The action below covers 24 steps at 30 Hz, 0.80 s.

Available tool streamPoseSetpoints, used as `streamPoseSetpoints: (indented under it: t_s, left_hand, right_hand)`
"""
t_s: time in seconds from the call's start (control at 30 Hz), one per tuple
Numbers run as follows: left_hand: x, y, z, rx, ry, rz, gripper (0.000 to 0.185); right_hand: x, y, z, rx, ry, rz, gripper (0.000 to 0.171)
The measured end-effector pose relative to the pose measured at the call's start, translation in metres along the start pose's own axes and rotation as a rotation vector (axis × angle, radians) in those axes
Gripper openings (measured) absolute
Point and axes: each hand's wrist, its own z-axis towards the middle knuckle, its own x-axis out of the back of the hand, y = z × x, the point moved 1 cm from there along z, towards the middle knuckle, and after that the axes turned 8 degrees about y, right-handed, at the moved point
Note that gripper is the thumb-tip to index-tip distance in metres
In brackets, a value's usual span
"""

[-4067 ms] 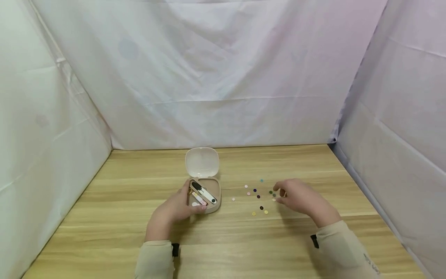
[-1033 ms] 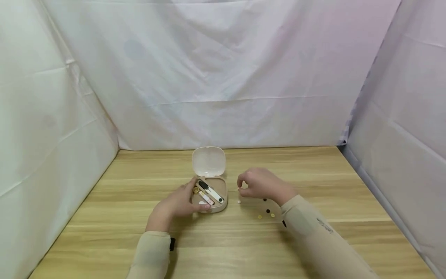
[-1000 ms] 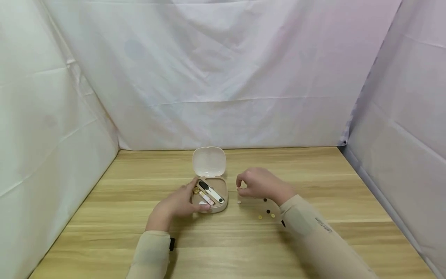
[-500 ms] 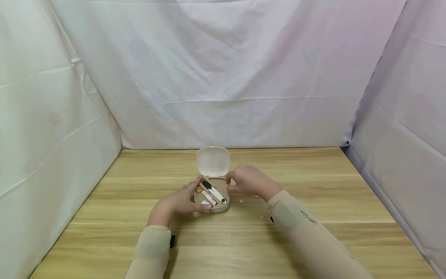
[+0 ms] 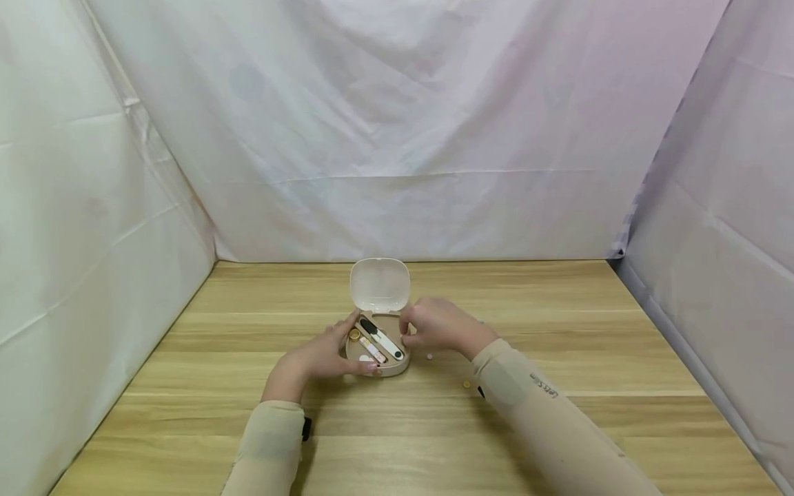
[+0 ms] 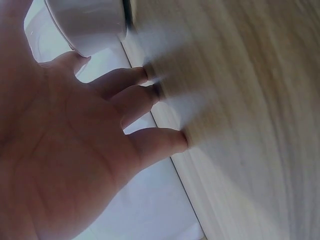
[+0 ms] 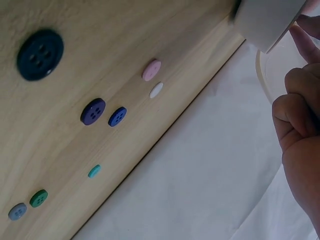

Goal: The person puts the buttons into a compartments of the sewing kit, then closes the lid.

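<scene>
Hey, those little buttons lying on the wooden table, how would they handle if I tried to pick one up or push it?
The buttons are small flat discs, so probably very light and hard to pinch off the table. Pushed, one would likely slide on the smooth wood, not roll, since all lie flat. They look rigid, likely not fragile.
</scene>
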Motion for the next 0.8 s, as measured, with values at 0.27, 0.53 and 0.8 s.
streamPoseSetpoints:
  t_s: [0.27,0.53,0.8]
  left_hand:
    - [0.001,0.001,0.0,-0.004,0.001,-0.008,0.123]
    - [0.001,0.002,0.0,-0.004,-0.001,-0.007,0.122]
    - [0.002,0.001,0.001,-0.017,-0.001,-0.006,0.122]
  right_hand:
    - [0.001,-0.002,0.001,-0.003,-0.021,0.016,0.006]
    - [0.003,-0.001,-0.001,-0.016,-0.03,0.022,0.006]
    - [0.018,0.003,-0.007,-0.015,-0.019,0.041,0.011]
